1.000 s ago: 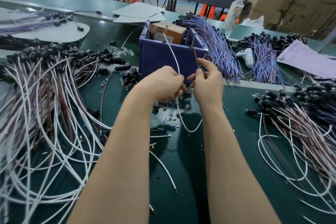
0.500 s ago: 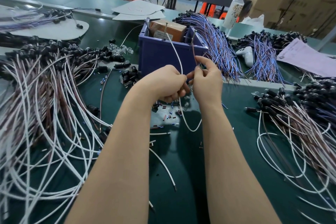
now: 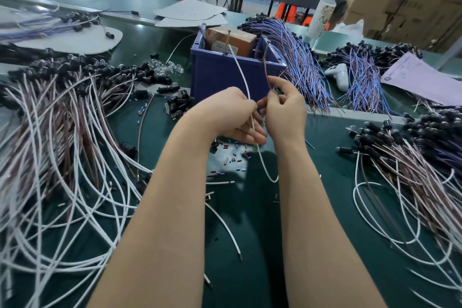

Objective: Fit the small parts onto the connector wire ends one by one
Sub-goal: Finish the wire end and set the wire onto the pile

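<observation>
Above the middle of the table (image 3: 255, 232), two hands are working almost knuckle to knuckle. The left hand (image 3: 228, 116) is making a tight grip, fingers curling round a white wire (image 3: 240, 69) that is rising past the bin and also looping down below the wrists. The right hand (image 3: 285, 112) is pinching a brown wire (image 3: 265, 67) between thumb and forefinger, its other fingers bending loosely; that wire is standing nearly upright. Whether a part is sitting on either wire end, I cannot tell. Small parts (image 3: 232, 159) are lying scattered on the table just under the hands. Behind them a blue bin (image 3: 220, 77) is standing with a box (image 3: 232, 37) inside. Wire piles (image 3: 62, 132) with black connectors are sprawling to both sides, and a blue bundle (image 3: 295, 57) is lying right of the bin, a bottle (image 3: 323, 12) standing beyond.
</observation>
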{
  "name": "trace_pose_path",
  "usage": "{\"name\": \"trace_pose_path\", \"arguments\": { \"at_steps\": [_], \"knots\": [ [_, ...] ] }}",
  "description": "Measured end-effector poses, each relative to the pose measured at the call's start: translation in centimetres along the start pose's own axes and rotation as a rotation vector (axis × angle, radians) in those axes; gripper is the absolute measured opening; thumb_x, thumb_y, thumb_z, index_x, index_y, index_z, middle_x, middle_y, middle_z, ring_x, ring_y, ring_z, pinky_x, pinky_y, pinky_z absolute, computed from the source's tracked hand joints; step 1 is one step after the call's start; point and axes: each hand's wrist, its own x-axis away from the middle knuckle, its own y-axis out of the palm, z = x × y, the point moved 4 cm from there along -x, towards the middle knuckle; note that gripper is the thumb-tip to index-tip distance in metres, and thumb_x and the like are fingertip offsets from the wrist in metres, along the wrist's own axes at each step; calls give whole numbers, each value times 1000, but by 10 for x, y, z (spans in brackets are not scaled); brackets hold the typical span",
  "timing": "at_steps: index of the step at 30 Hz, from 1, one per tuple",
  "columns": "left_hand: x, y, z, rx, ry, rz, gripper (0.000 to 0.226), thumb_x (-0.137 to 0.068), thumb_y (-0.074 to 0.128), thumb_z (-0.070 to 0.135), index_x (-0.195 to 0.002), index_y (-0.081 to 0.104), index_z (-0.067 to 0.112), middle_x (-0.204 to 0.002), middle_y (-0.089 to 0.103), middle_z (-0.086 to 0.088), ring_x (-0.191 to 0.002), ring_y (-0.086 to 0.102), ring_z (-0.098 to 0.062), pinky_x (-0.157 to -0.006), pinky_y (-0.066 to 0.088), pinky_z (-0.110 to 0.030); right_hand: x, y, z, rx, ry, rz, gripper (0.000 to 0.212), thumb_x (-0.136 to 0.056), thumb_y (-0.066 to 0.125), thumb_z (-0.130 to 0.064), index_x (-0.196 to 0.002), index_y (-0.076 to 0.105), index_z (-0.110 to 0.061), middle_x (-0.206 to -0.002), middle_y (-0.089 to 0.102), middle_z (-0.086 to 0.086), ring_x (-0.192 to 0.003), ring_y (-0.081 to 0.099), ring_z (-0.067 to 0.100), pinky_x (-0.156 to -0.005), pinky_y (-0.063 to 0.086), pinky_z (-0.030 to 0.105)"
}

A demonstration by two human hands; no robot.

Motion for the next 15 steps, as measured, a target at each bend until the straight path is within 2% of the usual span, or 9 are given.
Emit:
{"name": "trace_pose_path", "arguments": {
  "at_steps": [8,15],
  "knots": [
    [0,1,-4,44,-30,-14,20,-97,31,0,-96,51,-2,-50,65,-9,-47,67,-17,-42,49,-18,0,0,1,7,3,2,30,-97,42,-8,-117,60,-18,-66,60,-3,-72,59,16,-87,51,43],
    [1,4,-5,88,-27,-40,20,-96,31,0,-90,50,0,-55,67,-11,-51,69,-19,-43,50,-19,-1,1,2,7,0,-1,29,-97,42,-8,-115,61,-20,-65,60,-3,-70,58,16,-86,51,45]
  ]
}}
